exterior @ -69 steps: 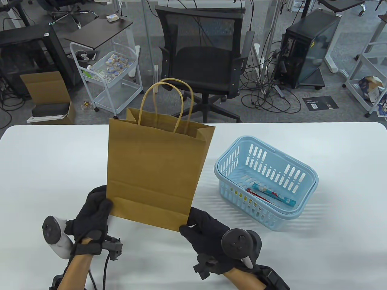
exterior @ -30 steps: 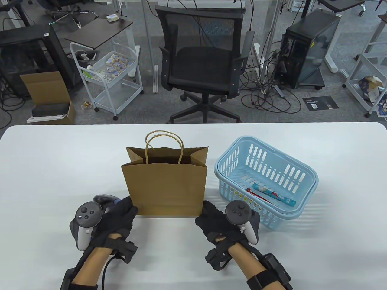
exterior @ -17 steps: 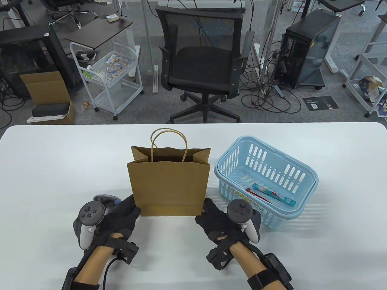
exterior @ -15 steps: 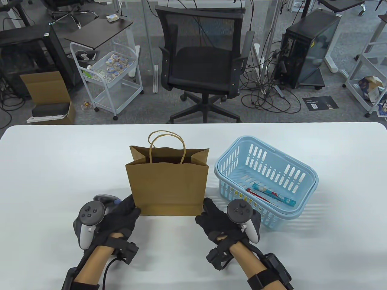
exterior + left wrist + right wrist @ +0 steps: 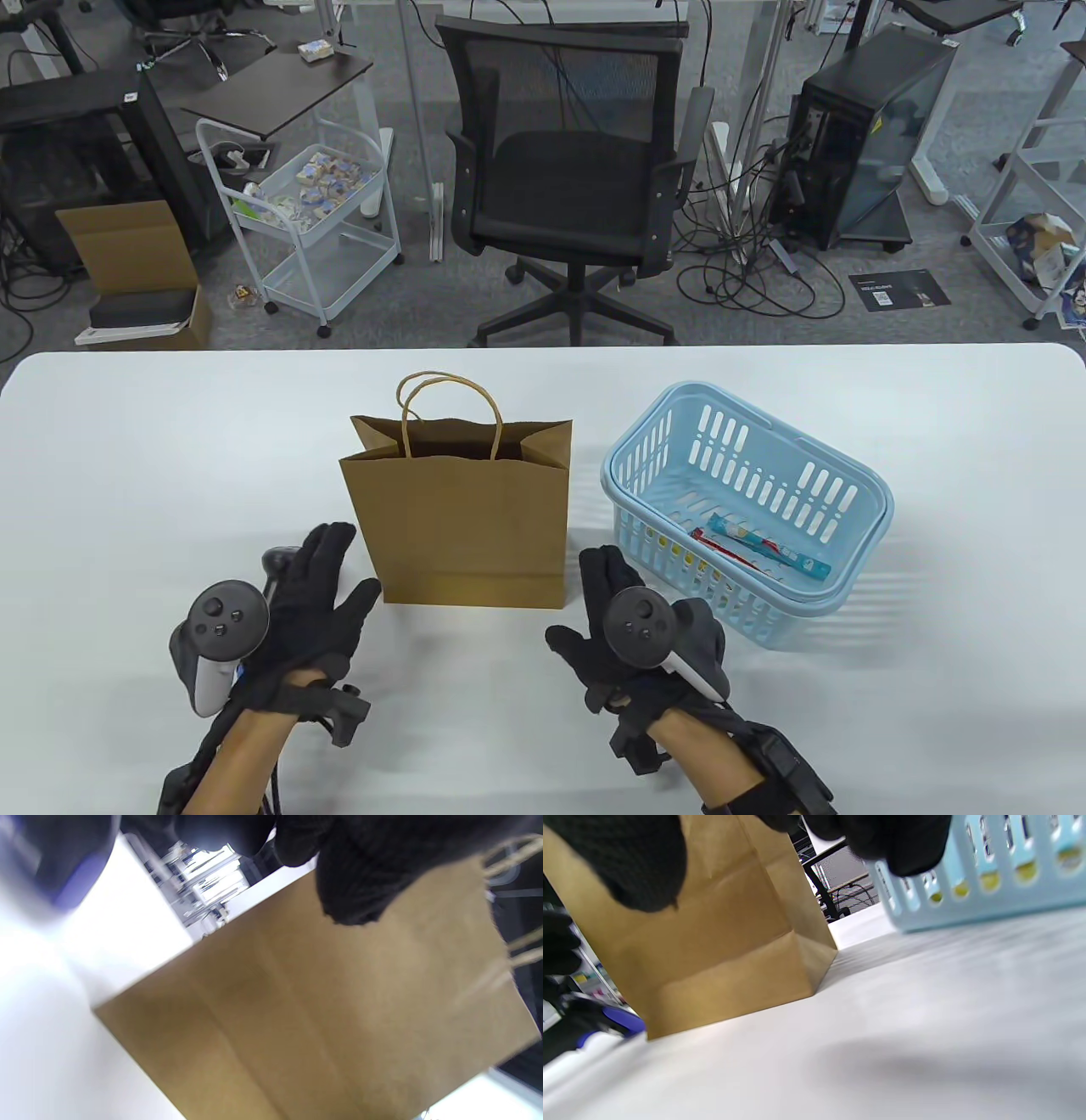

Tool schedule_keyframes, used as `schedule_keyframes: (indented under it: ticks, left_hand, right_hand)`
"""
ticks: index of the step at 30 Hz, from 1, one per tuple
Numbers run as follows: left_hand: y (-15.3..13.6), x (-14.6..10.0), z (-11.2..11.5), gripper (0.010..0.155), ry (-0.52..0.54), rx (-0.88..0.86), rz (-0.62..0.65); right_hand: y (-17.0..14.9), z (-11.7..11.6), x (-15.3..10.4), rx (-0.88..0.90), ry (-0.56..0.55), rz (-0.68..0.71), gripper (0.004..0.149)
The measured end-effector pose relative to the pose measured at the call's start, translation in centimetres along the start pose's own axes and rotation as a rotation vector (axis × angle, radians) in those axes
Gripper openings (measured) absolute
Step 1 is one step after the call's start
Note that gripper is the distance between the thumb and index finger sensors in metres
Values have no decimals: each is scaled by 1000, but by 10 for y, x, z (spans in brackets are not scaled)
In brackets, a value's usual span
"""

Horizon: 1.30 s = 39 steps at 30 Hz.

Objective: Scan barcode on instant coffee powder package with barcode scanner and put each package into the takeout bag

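Observation:
The brown paper takeout bag [image 5: 458,526] stands upright and open in the middle of the white table [image 5: 127,475], handles up. My left hand [image 5: 331,577] hovers just left of its base with straight, spread fingers, not touching it. My right hand [image 5: 585,598] hovers just right of the base, also spread and empty. A dark barcode scanner [image 5: 276,562] lies mostly hidden under my left hand; its blue-trimmed body [image 5: 606,1018] shows in the right wrist view. Instant coffee stick packages [image 5: 768,548] lie in the light blue basket [image 5: 865,501]. The bag [image 5: 339,1005] fills the left wrist view.
The basket stands close to the bag's right side, next to my right hand, and its slotted wall [image 5: 988,878] shows in the right wrist view. A black office chair [image 5: 577,170] and a white cart [image 5: 314,221] stand on the floor beyond the table's far edge.
The bag came down from a raised tilt to stand on the table. Both hands then released its lower corners and drew back toward me; the bag shifted slightly left.

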<state>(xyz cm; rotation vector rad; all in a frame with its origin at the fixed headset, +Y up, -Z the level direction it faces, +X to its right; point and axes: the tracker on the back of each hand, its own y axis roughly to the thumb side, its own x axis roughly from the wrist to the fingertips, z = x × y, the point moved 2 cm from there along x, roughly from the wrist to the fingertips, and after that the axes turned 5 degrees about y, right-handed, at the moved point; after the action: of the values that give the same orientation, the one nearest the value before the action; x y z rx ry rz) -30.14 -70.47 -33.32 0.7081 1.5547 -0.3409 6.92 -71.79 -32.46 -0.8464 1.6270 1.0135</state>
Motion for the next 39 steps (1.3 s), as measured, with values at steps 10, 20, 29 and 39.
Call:
schedule_keyframes:
  ticks: [10, 20, 29, 39]
  left_hand:
    - [-11, 3, -16, 118, -123, 558, -235]
    - [-77, 13, -51, 128, -83, 565, -601]
    - [-115, 18, -29, 107, -130, 331, -703]
    - [-115, 20, -20, 77, -146, 175, -672]
  right_hand:
    - [5, -16, 1, -172, 188, -51, 112]
    - [2, -23, 3, -116, 284, -38, 122]
    - [-1, -24, 3, -97, 277, -37, 116]
    - [0, -26, 3, -81, 283, -35, 111]
